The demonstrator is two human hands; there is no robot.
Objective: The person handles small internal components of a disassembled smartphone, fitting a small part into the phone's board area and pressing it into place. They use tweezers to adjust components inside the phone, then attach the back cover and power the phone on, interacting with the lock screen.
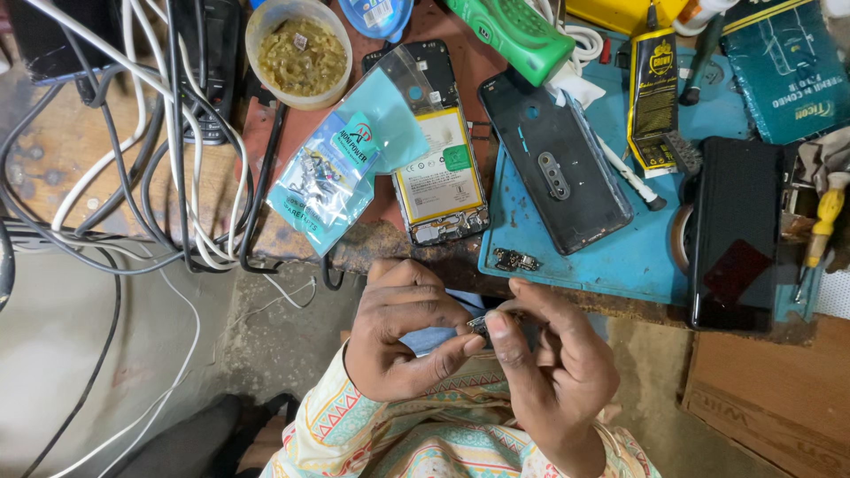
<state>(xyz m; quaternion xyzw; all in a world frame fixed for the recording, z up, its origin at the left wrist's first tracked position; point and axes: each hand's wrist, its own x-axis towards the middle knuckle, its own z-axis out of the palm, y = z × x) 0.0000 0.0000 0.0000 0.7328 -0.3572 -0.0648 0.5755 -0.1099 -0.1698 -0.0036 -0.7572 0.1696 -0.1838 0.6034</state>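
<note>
Hands: left hand (398, 332) and right hand (544, 358) are pinching one small dark part (479, 324) | part is lying between fingertips, below desk edge (425, 257), left thumb nearer.

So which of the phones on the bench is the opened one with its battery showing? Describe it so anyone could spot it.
Start at the blue work mat. Just off its left edge lies the opened phone, partly under a clear parts bag. Unlike the dark back cover beside it, it shows a pale yellowish battery.
</note>
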